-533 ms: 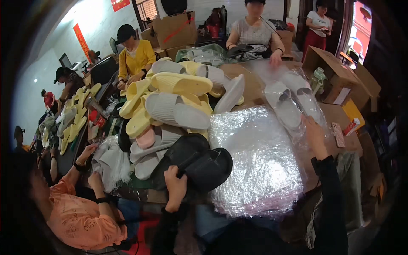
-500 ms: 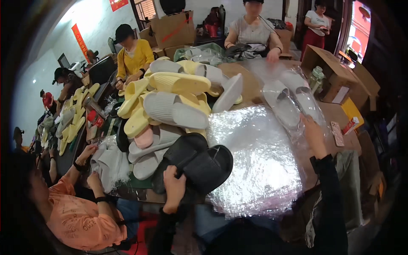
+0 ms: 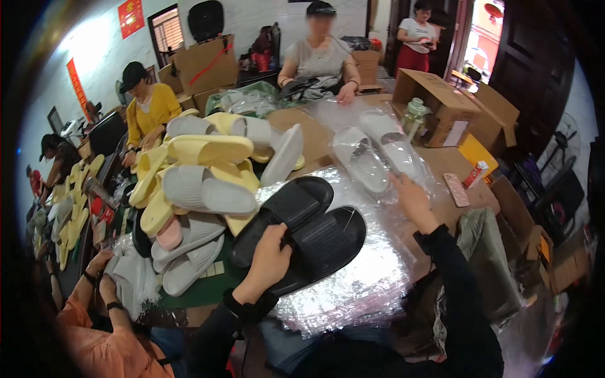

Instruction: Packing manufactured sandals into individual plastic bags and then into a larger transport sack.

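My left hand [image 3: 271, 255] grips a pair of black slide slippers [image 3: 315, 227] by their near side, fingers wrapped at the strap. The pair is tilted over a shiny stack of clear plastic bags [image 3: 372, 271] in front of me. My right hand [image 3: 414, 200] reaches forward with its fingers extended, touching the near end of a clear bag that has pale grey slippers [image 3: 360, 157] inside. Its fingertips are partly hard to make out. To the left of the black pair lies a heap of yellow slippers [image 3: 208, 149] and grey slippers [image 3: 205, 189].
Across the table a person [image 3: 318, 63] has one hand near the bagged pair. A co-worker in orange [image 3: 107, 340] handles bagged slippers at left; another in yellow [image 3: 151, 107] stands behind the heap. At right are a bottle [image 3: 414, 116], a phone [image 3: 456, 189] and a cardboard box [image 3: 435, 104].
The view has turned right. My left hand has carried the black slippers rightward and up over the bag stack. My right hand stays at the bagged grey pair.
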### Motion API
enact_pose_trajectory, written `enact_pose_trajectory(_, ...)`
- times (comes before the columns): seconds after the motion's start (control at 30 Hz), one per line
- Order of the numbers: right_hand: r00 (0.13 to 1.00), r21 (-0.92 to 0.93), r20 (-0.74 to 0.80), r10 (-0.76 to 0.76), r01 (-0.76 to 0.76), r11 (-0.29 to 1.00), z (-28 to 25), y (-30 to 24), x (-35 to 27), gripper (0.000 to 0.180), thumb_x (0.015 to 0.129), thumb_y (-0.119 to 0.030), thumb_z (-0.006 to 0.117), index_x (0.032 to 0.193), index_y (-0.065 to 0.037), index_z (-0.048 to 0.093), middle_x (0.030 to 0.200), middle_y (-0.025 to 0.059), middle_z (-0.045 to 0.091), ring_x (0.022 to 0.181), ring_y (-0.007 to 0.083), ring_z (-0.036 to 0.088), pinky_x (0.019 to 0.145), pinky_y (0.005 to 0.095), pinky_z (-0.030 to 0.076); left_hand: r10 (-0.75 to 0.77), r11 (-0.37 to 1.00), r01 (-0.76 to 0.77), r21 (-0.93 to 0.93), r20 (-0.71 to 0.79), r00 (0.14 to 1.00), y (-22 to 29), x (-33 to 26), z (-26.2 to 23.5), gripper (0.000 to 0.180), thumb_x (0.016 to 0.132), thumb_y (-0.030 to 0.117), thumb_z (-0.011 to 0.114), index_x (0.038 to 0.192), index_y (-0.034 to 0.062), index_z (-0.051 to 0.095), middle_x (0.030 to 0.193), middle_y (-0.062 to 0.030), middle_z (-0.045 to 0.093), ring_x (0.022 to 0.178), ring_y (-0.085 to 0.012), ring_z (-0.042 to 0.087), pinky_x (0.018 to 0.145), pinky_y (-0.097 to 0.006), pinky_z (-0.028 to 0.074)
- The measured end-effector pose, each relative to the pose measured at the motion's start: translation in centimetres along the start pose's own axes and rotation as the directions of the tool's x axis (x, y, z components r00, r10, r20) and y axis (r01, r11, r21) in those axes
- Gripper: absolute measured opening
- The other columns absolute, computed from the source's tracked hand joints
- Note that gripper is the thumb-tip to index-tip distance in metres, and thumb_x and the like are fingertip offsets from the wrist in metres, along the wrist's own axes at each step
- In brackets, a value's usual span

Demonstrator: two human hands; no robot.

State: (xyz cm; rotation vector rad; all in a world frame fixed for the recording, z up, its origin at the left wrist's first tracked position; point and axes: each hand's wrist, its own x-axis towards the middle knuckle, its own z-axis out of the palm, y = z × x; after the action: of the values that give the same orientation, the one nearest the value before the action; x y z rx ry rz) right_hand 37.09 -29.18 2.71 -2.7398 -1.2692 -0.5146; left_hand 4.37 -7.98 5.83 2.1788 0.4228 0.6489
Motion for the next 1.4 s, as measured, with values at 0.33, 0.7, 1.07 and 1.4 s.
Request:
enact_pose_trajectory(0.33, 0.993, 0.745, 0.058, -0.099, 0.023, 0.666, -0.6, 3.6, 0.7, 0.072, 0.077, -0.011, 0.063, 0.142, -0.012, 0.032, 0.141, 0.0208, 0.038, 0.127, 0.0366, 0.040, 0.103, 0.0391, 0.036, 0.166, 0.952, -0.262, 0.159, 0.450, 0.878, 4.4, -8.1, 4.9, 0.053, 0.089, 0.033, 0.059, 0.134, 0.0094, 0.046, 0.137, -0.0308, 0.036, 0.128, -0.0490, 0.032, 0.104, -0.052, 0.029)
enact_pose_trajectory(0.7, 0.790, 0.603, 0.295, 0.537, -0.590, 0.537, 7.1, 14.5, 3.4, 0.122, 0.050, -0.056, 0.085, 0.140, 0.002, 0.029, 0.137, 0.0230, 0.043, 0.128, 0.0369, 0.041, 0.106, 0.0375, 0.034, 0.332, 0.943, -0.277, -0.183, 0.542, 0.772, 5.3, -12.4, 8.8, 0.048, 0.086, 0.023, 0.061, 0.131, 0.0080, 0.050, 0.139, -0.0270, 0.037, 0.128, -0.0454, 0.035, 0.106, -0.052, 0.029)
enact_pose_trajectory(1.07, 0.718, 0.311, 0.005, 0.696, -0.663, 0.681, 9.1, 12.4, 2.2, 0.074, 0.066, -0.048, 0.081, 0.114, 0.004, 0.058, 0.097, 0.0120, 0.066, 0.078, 0.0199, 0.063, 0.070, 0.0321, 0.050, 0.303, 0.935, -0.134, -0.328, 0.541, 0.785, 8.0, -12.9, 8.9, 0.035, 0.088, 0.017, 0.061, 0.120, 0.0050, 0.057, 0.121, -0.0214, 0.054, 0.110, -0.0394, 0.052, 0.092, -0.041, 0.044)
enact_pose_trajectory(1.4, 0.610, 0.673, 0.739, 0.287, -0.689, -0.270, 7.8, 13.0, -1.8, 0.041, 0.088, -0.032, 0.059, 0.121, -0.009, 0.057, 0.099, 0.0082, 0.062, 0.062, 0.0168, 0.056, 0.047, 0.0310, 0.043, 0.353, 0.899, -0.130, -0.419, 0.515, 0.781, 4.4, -15.3, 12.0, 0.032, 0.094, 0.020, 0.053, 0.121, 0.0040, 0.054, 0.117, -0.0163, 0.058, 0.108, -0.0338, 0.055, 0.093, -0.040, 0.044)
